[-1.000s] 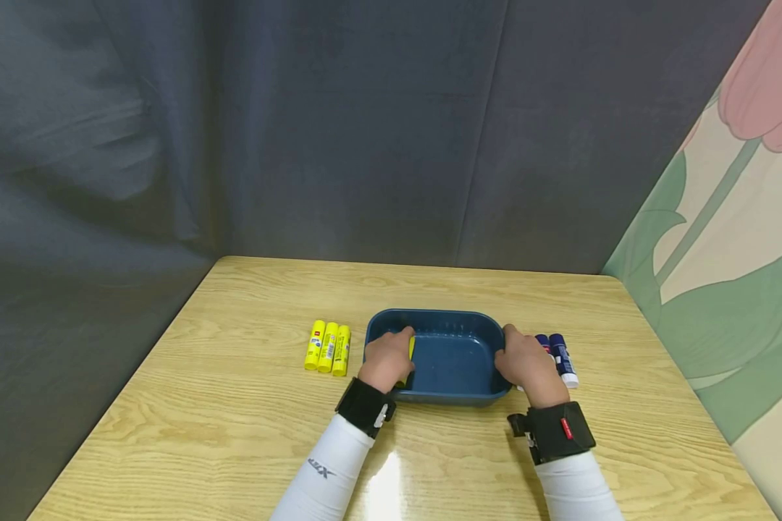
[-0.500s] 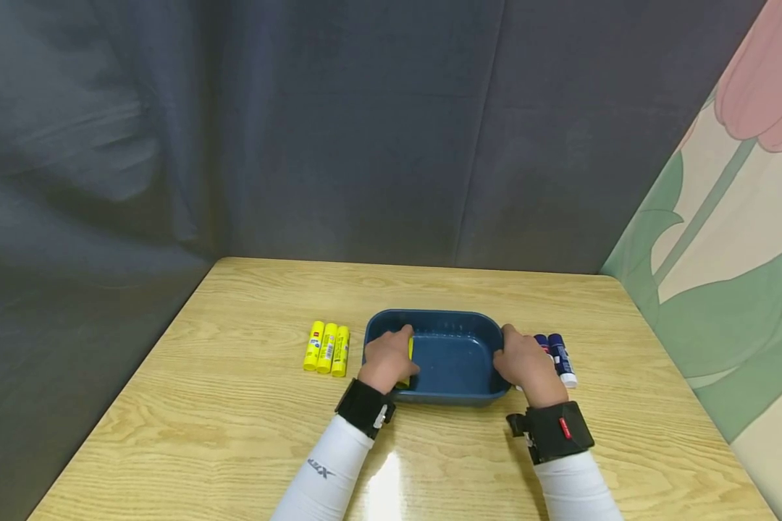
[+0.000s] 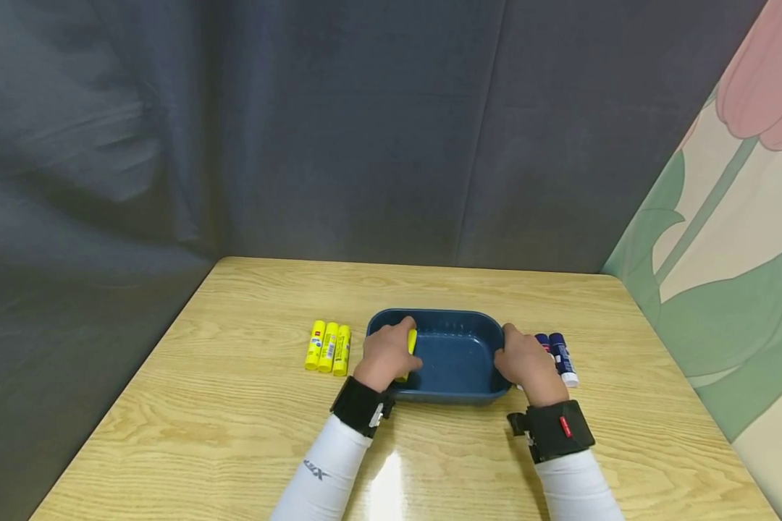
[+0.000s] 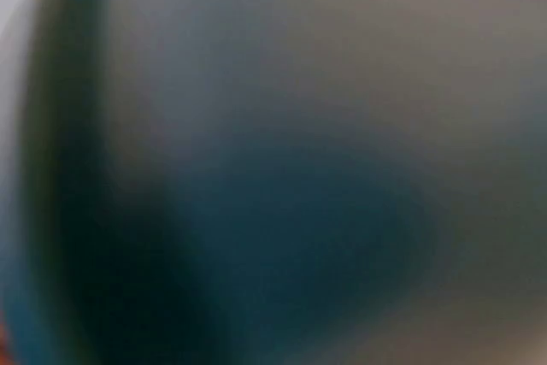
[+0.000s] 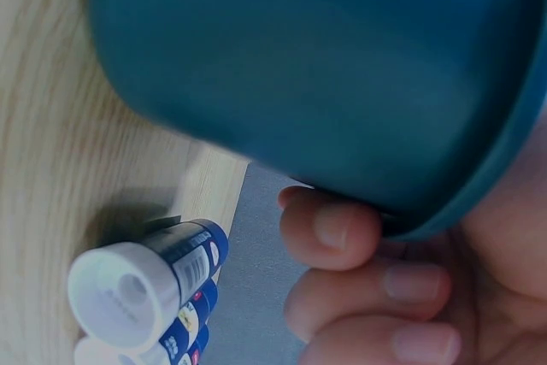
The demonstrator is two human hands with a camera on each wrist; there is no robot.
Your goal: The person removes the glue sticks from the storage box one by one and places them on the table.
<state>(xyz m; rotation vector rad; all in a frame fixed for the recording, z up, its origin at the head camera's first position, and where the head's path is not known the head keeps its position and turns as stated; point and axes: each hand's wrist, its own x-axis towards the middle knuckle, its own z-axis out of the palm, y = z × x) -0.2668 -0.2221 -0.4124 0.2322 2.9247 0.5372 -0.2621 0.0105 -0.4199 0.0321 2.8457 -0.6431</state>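
Observation:
A dark blue rectangular basin (image 3: pixel 456 398) stands on the table in the head view. My left hand (image 3: pixel 386 354) is inside its left end, thumb and index finger around a yellow glue stick (image 3: pixel 412 341); the hand covers much of the stick. My right hand (image 3: pixel 526 363) grips the basin's right rim. In the right wrist view, curled fingers (image 5: pixel 367 297) press under the rim from outside. The left wrist view is too blurred to make out the hand or the stick.
Three yellow glue sticks (image 3: pixel 327 347) lie side by side left of the basin. Blue-and-white glue sticks (image 3: pixel 562 359) lie to its right, partly hidden by my right hand. The wooden table (image 3: pixel 234 434) ends at a dark curtain (image 3: pixel 365 145).
My left hand and the yellow glue stick have shifted slightly up and away from the basin's near wall. My right hand keeps its grip on the rim.

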